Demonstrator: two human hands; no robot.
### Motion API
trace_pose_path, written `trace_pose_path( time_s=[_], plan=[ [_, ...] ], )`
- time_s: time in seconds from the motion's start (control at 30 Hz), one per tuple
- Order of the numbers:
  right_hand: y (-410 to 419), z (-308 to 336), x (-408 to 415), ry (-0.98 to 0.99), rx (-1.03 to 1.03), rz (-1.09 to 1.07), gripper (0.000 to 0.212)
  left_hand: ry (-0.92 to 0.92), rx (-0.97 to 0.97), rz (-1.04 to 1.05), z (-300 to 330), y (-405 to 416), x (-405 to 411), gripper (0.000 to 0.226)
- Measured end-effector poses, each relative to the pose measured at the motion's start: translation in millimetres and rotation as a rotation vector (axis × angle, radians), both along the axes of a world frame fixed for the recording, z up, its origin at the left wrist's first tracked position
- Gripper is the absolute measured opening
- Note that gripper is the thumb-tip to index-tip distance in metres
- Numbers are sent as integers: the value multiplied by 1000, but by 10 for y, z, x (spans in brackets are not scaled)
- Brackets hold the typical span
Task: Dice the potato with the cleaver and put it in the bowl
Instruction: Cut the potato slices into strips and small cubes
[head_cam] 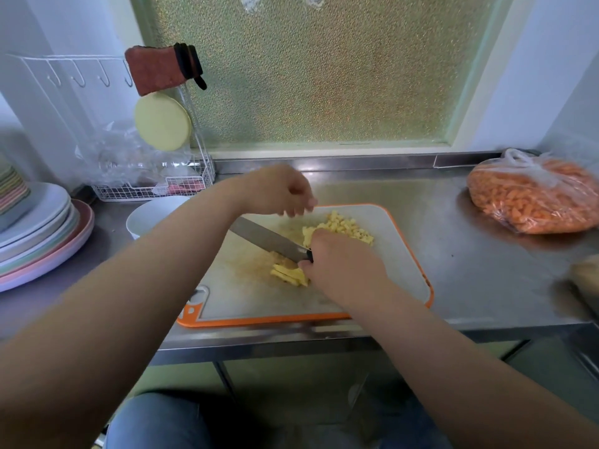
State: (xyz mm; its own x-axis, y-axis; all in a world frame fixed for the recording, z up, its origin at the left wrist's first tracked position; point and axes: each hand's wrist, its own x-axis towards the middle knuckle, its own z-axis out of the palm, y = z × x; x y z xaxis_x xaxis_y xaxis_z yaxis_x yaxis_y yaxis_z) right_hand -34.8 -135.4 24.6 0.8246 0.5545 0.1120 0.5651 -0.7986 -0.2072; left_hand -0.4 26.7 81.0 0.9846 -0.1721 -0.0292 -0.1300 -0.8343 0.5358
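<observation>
A white cutting board with an orange rim (402,254) lies on the steel counter. A pile of small yellow potato dice (343,226) sits at its far side. Several uncut potato strips (288,274) lie near the middle. My right hand (340,267) grips the cleaver's handle; the blade (265,236) points left across the board, above the strips. My left hand (278,189) hovers over the blade's far end, fingers loosely curled down, holding nothing. A white bowl (146,215) stands left of the board, partly hidden by my left forearm.
A stack of pastel plates (42,234) sits at the far left. A wire rack (155,186) with plastic bags stands behind the bowl. A plastic bag of orange carrot pieces (531,196) lies at the right. A brownish object (586,280) sits at the right edge.
</observation>
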Motion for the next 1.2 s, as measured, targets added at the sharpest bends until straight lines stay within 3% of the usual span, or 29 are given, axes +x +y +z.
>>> trace_pose_path(
  time_s=[0.07, 0.13, 0.2, 0.37, 0.53, 0.7, 0.83, 0.93, 1.07, 1.2],
  plan=[
    [-14, 35, 60, 45, -7, 1, 20, -486, -93, 131, -39, 11, -203, 16],
    [-28, 43, 123, 92, 1, -24, 26, -939, -55, 161, -264, -5, -498, 16],
    [-26, 29, 172, 124, 5, -44, 33, -1090, 38, 97, -627, 4, -719, 13],
    [4, 12, 223, 191, 25, -44, 28, -815, 223, -50, -1308, 86, -704, 18],
    [-50, 77, 263, 281, 19, -51, 35, -724, 214, -72, -1414, 104, -656, 13],
    [-155, 166, 361, 331, 157, -90, 31, -698, 189, -67, -1401, 133, -612, 16],
    [-348, 251, 461, 329, 299, -142, 26, -633, 198, -102, -1264, 189, -530, 50],
    [-461, 247, 528, 372, 371, -170, 31, -415, 278, -159, -1187, 238, -417, 82],
    [-579, 199, 560, 425, 402, -215, 37, -87, 294, -230, -1142, 247, -280, 88],
    [-622, 156, 543, 410, 411, -235, 40, 17, 337, -268, -1071, 192, -238, 83]
  ],
)
